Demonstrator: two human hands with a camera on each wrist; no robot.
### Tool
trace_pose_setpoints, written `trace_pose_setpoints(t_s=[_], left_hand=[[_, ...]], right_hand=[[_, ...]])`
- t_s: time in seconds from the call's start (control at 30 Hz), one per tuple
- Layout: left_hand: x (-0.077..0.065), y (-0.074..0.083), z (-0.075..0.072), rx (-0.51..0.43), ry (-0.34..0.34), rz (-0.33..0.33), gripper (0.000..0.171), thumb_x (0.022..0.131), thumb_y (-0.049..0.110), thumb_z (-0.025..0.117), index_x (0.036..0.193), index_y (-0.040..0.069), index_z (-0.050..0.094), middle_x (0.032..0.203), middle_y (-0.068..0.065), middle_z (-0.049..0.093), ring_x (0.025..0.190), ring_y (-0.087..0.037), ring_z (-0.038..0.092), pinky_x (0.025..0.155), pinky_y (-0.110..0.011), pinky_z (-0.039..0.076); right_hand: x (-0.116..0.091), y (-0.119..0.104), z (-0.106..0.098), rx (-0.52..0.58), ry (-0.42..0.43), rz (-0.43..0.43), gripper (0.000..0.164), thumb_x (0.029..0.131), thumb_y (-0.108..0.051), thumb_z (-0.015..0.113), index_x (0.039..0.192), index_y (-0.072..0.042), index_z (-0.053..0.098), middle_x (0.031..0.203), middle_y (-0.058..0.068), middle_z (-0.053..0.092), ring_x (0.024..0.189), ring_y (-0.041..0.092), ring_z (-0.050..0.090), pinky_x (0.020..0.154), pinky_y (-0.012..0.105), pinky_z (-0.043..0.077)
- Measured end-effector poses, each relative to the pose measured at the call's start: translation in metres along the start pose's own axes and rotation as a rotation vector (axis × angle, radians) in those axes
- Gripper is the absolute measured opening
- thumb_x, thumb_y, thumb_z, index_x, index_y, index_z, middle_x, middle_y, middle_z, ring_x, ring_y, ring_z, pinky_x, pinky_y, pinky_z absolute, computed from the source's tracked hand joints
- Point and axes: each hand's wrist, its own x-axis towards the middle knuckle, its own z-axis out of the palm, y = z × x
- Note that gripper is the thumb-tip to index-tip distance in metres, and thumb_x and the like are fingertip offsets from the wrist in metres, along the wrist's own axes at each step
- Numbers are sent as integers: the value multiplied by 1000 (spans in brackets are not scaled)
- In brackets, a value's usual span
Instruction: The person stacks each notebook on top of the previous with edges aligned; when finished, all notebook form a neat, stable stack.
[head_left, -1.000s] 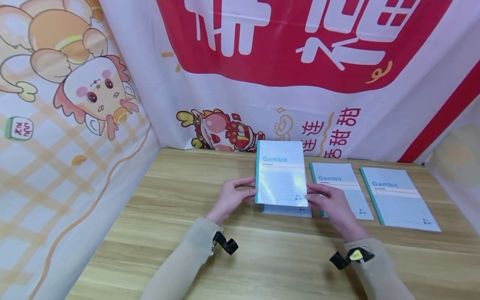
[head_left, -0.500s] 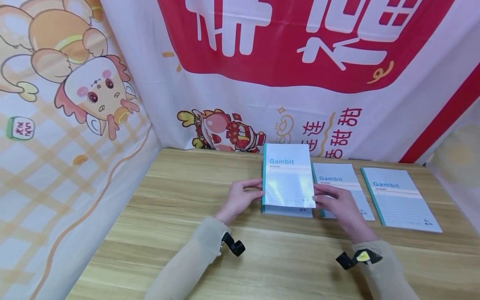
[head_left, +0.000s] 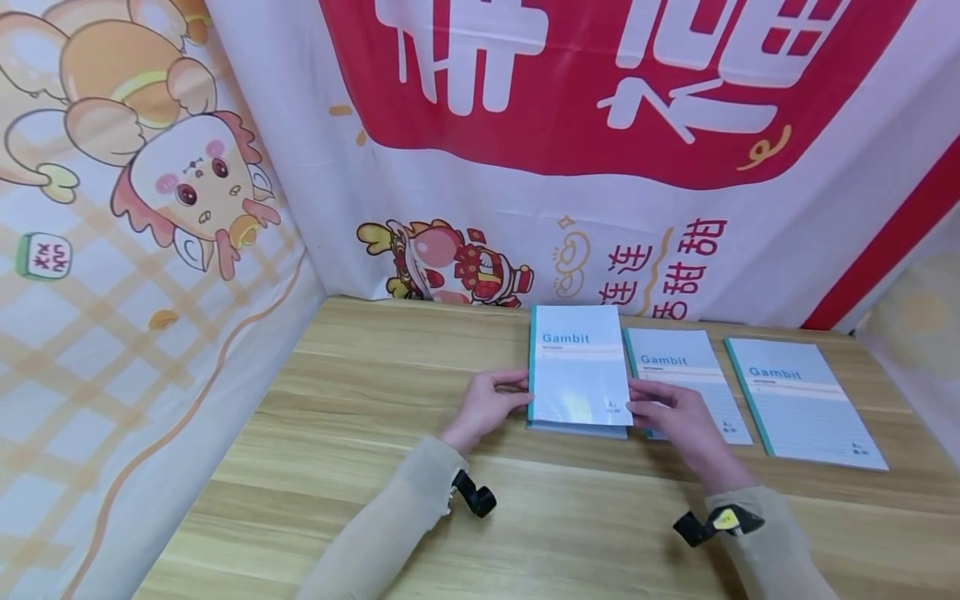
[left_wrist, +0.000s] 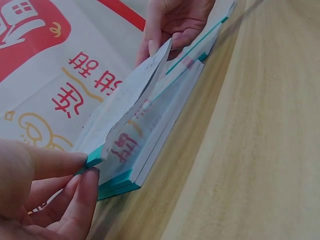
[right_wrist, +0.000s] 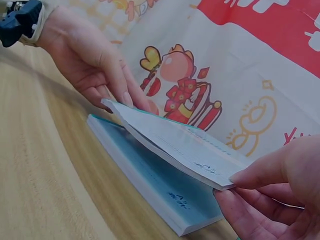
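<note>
Both hands hold a light-blue Gambit notebook (head_left: 581, 362) with a teal spine, one at each side. My left hand (head_left: 489, 408) pinches the spine edge between thumb and fingers. On the opposite edge, near the lower corner, my right hand (head_left: 681, 423) pinches the pages and cover. Directly beneath lies a stack of matching notebooks (right_wrist: 142, 172), mostly covered from above, with a strip showing at its near edge. The wrist views show a gap between the held notebook and this stack; its cover bows slightly.
Two spots to the right hold more Gambit notebooks, a nearer one (head_left: 686, 375) partly behind my right hand and a far-right one (head_left: 810, 400). The wooden table (head_left: 570, 517) meets a printed cloth backdrop (head_left: 465, 183) behind and another cloth (head_left: 150, 350) at left.
The held notebook has moved right and come down over the stack, now lining up more closely with it. Both hands moved along with it, keeping their grip.
</note>
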Motion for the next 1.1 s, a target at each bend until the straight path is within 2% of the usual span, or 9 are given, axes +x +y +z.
trace_pose_setpoints(t_s=[0.17, 0.5, 0.8, 1.1], left_hand=[[-2, -3, 2, 84, 6, 7, 37, 89, 2, 78, 125, 5, 71, 108, -4, 73, 97, -16, 69, 83, -28, 59], [-2, -4, 6, 175, 12, -4, 36, 90, 4, 78, 124, 7, 72, 107, -2, 73, 95, -13, 67, 78, -25, 59], [-1, 0, 5, 307, 33, -5, 37, 91, 11, 78, 127, 12, 71, 112, 1, 72, 100, -13, 65, 88, -32, 55], [-2, -1, 4, 319, 14, 13, 36, 91, 9, 78, 127, 11, 72, 115, -1, 73, 99, -13, 67, 87, -32, 57]], right_hand=[[0, 4, 2, -7, 3, 10, 50, 99, -16, 70, 145, -4, 55, 133, 18, 60, 111, 21, 64, 88, 30, 58], [2, 13, 5, -42, 22, 17, 49, 99, -14, 69, 144, -3, 54, 132, 19, 61, 109, 21, 65, 86, 28, 58], [5, 11, 7, -60, 15, 22, 49, 99, -17, 69, 145, -4, 54, 133, 18, 60, 113, 24, 64, 87, 29, 58], [6, 14, 9, -63, 15, 9, 48, 100, -16, 67, 145, -4, 54, 133, 19, 61, 112, 24, 64, 86, 28, 58]])
